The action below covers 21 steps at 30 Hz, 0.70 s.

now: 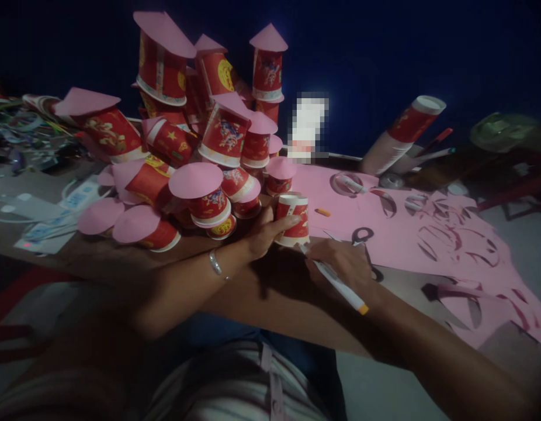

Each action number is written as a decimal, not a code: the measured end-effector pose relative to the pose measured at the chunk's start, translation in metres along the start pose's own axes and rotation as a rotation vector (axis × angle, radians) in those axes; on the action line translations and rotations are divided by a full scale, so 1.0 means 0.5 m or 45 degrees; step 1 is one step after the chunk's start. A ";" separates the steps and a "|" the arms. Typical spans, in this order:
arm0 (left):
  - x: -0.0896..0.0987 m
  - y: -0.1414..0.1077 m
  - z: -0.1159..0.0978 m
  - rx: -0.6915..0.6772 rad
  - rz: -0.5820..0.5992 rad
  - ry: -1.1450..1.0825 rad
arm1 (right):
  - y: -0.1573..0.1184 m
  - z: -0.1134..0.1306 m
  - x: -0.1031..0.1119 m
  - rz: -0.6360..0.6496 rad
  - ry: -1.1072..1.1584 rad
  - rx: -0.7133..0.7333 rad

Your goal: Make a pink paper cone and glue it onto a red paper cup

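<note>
My left hand (270, 231) grips a red paper cup (298, 225) with gold marks and white bands at both ends, thumb across its front. The cup looks turned upside down, and its lower edge seems uneven. Close by on the right, my right hand (340, 260) is closed around a white pen (338, 285) with an orange end; its tip is near the cup's lower edge. Just past that hand lie scissors (363, 237), partly hidden by it. A small orange cap (322, 212) rests on the pink paper behind.
Several red cups topped with pink paper cones (196, 181) crowd the left side. Pink paper sheets (384, 234) with cut-outs cover the right. A leaning stack of cups (411, 123) stands at the back right. Tangled wires (20, 128) lie far left.
</note>
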<state>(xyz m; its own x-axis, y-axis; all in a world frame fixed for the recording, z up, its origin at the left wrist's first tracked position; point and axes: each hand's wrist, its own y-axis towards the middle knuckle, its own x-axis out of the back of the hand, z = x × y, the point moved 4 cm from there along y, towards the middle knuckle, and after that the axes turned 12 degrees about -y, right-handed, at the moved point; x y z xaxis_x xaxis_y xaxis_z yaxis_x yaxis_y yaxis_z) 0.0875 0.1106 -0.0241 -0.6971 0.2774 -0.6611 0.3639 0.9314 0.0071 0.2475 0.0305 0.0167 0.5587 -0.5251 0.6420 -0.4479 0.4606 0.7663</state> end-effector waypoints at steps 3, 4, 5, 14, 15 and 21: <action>-0.001 0.001 0.000 0.003 -0.003 -0.012 | 0.001 0.000 -0.003 0.066 -0.088 -0.022; -0.001 0.001 0.001 0.006 -0.003 -0.014 | 0.002 -0.001 -0.003 0.083 -0.122 -0.030; -0.001 0.001 0.001 0.011 0.001 -0.019 | 0.003 -0.001 -0.002 0.084 -0.143 -0.036; -0.001 0.001 -0.001 -0.014 0.003 0.034 | 0.010 0.005 0.004 -0.018 -0.099 -0.012; -0.001 0.001 -0.002 -0.025 0.003 0.052 | 0.010 0.005 0.003 -0.031 -0.089 -0.015; 0.010 0.003 0.001 -0.108 -0.002 0.153 | 0.007 0.006 -0.001 -0.029 -0.011 -0.004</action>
<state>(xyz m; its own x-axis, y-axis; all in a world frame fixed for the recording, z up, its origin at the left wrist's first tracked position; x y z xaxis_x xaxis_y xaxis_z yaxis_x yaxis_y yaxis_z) 0.0849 0.1133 -0.0276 -0.7684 0.2972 -0.5668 0.3127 0.9471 0.0727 0.2438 0.0303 0.0193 0.5625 -0.5419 0.6245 -0.4326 0.4508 0.7808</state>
